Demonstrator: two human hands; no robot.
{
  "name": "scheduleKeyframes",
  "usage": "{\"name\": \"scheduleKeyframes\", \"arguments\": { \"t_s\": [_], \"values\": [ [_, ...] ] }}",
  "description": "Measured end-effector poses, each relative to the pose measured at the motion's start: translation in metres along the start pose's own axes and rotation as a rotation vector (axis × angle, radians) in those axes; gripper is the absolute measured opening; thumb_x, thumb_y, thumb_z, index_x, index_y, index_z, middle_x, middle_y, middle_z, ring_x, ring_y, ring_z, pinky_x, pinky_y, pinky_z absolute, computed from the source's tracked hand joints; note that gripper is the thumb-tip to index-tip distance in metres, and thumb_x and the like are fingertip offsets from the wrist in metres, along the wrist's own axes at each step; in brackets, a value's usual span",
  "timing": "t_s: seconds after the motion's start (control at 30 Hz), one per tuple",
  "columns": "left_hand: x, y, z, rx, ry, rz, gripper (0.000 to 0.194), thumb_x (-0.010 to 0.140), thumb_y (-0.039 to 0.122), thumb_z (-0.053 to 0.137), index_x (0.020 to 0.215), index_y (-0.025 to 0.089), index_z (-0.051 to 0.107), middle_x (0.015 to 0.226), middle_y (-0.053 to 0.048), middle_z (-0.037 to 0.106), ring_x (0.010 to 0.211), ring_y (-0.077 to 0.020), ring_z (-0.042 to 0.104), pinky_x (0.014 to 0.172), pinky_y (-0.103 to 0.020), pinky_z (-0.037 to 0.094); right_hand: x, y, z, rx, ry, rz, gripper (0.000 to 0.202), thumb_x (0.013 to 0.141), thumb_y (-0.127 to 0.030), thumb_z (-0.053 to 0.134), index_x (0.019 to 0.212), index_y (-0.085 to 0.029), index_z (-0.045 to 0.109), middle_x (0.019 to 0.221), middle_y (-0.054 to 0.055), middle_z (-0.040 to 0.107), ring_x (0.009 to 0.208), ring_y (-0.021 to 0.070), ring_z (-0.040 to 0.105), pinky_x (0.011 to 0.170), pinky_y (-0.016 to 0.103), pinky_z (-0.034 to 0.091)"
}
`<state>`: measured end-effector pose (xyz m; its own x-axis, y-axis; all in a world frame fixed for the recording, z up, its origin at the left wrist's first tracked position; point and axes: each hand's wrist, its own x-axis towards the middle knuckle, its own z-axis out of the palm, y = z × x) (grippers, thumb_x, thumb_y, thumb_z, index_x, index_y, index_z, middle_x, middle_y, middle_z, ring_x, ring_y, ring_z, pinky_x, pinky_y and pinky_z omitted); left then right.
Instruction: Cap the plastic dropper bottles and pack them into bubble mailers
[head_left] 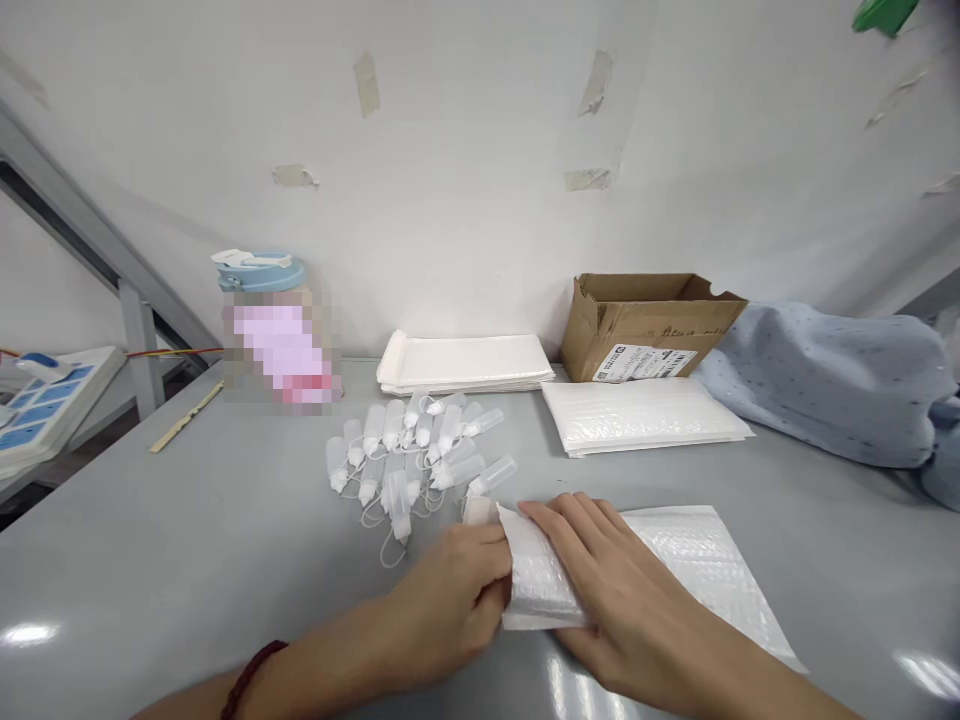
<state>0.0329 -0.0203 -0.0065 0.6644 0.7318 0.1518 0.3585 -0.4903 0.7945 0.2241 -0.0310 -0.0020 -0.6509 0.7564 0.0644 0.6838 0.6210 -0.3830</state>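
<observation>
on the worktop [225, 560], right of centre, bubble mailer [709, 560] lies under right hand [611, 585], half closed over it; left hand [465, 590] curled at its left end, can't tell what it grips. probably light, soft, slick; best pinched by edges. small bottles [397, 497] beyond left hand.

The bubble bag [543, 582] is white, the cloth [836, 380] speckled blue.

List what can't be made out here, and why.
Head view:
Fingertips of the left hand: hidden by the bubble pouch.
Contents of the cardboard box: hidden by its front wall.
Print on its label: too small.
Body of the blue-lidded container: pixelated.
Green object: cut off by the top edge.
</observation>
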Motion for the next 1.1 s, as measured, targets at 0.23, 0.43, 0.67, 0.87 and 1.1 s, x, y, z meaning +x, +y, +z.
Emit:
{"name": "scheduleKeyframes", "arguments": {
  "t_s": [0.23, 0.43, 0.67, 0.87, 1.1],
  "values": [
    [0.002, 0.011, -0.013, -0.343, -0.348, -0.21, 0.018, 0.071, 0.004, 0.041, 0.063, 0.019, 0.038, 0.059, 0.004, 0.043, 0.066, -0.0127, 0.046, 0.063, -0.021, 0.043, -0.002, -0.01, -0.004, 0.039, -0.118, -0.031, 0.072, 0.064, -0.009, 0.049, 0.135, -0.01, 0.034, 0.112, 0.014, 0.049, 0.103, 0.0308, 0.044, 0.091, 0.051, 0.037],
    [0.006, 0.006, -0.013, -0.499, -0.411, -0.216, 0.014, 0.072, 0.007, 0.041, 0.065, 0.019, 0.037, 0.065, 0.004, 0.039, 0.062, -0.0103, 0.036, 0.06, -0.022, 0.037, 0.0, -0.014, -0.006, 0.059, -0.135, -0.001, 0.072, 0.063, -0.01, 0.05, 0.134, -0.009, 0.037, 0.113, 0.014, 0.05, 0.104, 0.0308, 0.045, 0.093, 0.05, 0.036],
    [0.003, 0.004, -0.014, -0.474, -0.135, -0.363, 0.013, 0.077, 0.01, 0.043, 0.068, 0.016, 0.05, 0.065, 0.005, 0.045, 0.059, -0.0092, 0.041, 0.055, -0.021, 0.034, 0.0, -0.004, -0.002, 0.05, -0.051, -0.012, 0.072, 0.064, -0.01, 0.049, 0.135, -0.013, 0.034, 0.112, 0.012, 0.047, 0.1, 0.0279, 0.044, 0.088, 0.047, 0.04],
    [0.002, 0.005, -0.037, -0.515, 0.226, -0.357, 0.018, 0.087, 0.025, 0.054, 0.095, 0.017, 0.068, 0.088, -0.003, 0.07, 0.081, -0.0163, 0.065, 0.075, -0.028, 0.051, -0.001, 0.012, -0.015, 0.014, 0.131, -0.008, 0.072, 0.066, -0.009, 0.05, 0.135, -0.016, 0.03, 0.118, 0.012, 0.046, 0.104, 0.0277, 0.045, 0.087, 0.045, 0.044],
    [-0.011, 0.015, -0.046, -0.294, 0.798, -0.139, 0.014, 0.089, 0.018, 0.054, 0.092, 0.023, 0.067, 0.066, 0.006, 0.061, 0.058, -0.0065, 0.054, 0.055, -0.016, 0.046, -0.007, 0.022, -0.037, 0.063, 0.587, -0.322, 0.063, 0.075, -0.02, 0.052, 0.135, -0.015, 0.033, 0.109, 0.014, 0.049, 0.1, 0.0306, 0.051, 0.078, 0.044, 0.049]
  ]
}}
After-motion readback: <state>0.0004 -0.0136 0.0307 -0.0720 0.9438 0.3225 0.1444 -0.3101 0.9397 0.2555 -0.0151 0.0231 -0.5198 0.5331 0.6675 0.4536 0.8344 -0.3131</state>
